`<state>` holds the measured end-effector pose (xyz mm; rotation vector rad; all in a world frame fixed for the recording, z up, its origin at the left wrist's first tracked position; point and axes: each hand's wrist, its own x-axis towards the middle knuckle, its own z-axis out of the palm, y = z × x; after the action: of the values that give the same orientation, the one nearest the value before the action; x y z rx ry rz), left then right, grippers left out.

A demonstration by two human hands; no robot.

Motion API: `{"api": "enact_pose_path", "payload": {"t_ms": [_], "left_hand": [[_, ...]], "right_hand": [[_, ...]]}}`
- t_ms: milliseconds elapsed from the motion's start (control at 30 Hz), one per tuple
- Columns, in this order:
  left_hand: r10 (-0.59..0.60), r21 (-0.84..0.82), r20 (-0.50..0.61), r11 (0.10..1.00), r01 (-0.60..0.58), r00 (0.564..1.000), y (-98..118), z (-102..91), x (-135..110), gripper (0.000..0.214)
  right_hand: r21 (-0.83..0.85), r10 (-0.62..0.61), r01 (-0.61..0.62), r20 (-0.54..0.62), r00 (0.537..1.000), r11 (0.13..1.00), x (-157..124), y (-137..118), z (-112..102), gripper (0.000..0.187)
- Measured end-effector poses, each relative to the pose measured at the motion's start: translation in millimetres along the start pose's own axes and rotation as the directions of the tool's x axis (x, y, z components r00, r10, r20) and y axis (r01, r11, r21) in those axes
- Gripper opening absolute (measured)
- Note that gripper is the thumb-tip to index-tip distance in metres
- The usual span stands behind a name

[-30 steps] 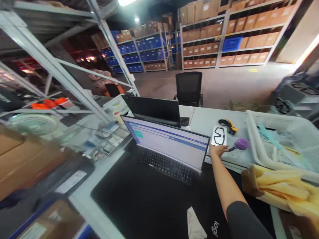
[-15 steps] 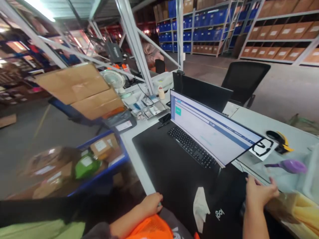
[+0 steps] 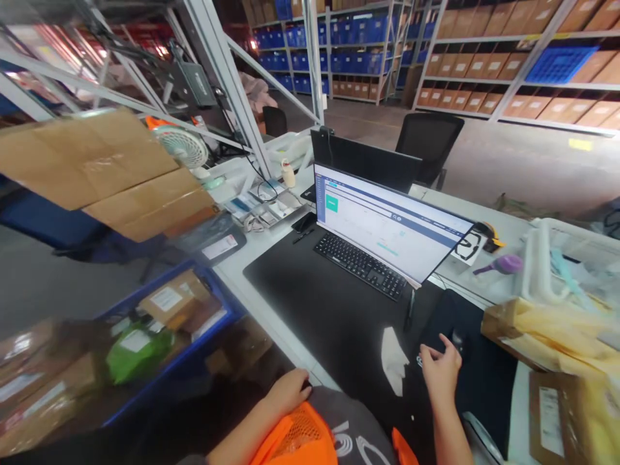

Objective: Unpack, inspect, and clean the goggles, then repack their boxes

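I count one mouse [image 3: 456, 340], one keyboard [image 3: 360, 266], one paper scrap [image 3: 392, 360]. The mouse sits toward the mouse pad's [image 3: 489, 387] far edge, just beyond my right hand's [image 3: 442, 368] released fingers; its long axis is blurred. My left hand [image 3: 290, 389] meets the surface's [image 3: 279, 330] near edge, grip unclear. Open mat [image 3: 300, 278] fronts the keyboard.

The mouse [image 3: 458, 339] is black, the paper scrap [image 3: 392, 359] off-white.

mouse [image 3: 458, 337] partly behind your right hand [image 3: 442, 373], screen [image 3: 382, 223] text too small, lower-left parcels [image 3: 61, 397] blurred, yellow packages [image 3: 557, 323] cut off at right edge
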<state>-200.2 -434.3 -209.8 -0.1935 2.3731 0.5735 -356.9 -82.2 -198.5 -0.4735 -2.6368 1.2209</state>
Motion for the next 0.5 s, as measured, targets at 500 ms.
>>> {"api": "enact_pose_path", "payload": {"t_ms": [500], "left_hand": [[0.038, 0.025, 0.078, 0.999, -0.041, 0.996, -182.3, -70.5, 22.3, 0.034]], "right_hand": [[-0.014, 0.146, -0.146, 0.064, 0.987, 0.989, -147.0, -28.1, 88.7, 0.05]]}}
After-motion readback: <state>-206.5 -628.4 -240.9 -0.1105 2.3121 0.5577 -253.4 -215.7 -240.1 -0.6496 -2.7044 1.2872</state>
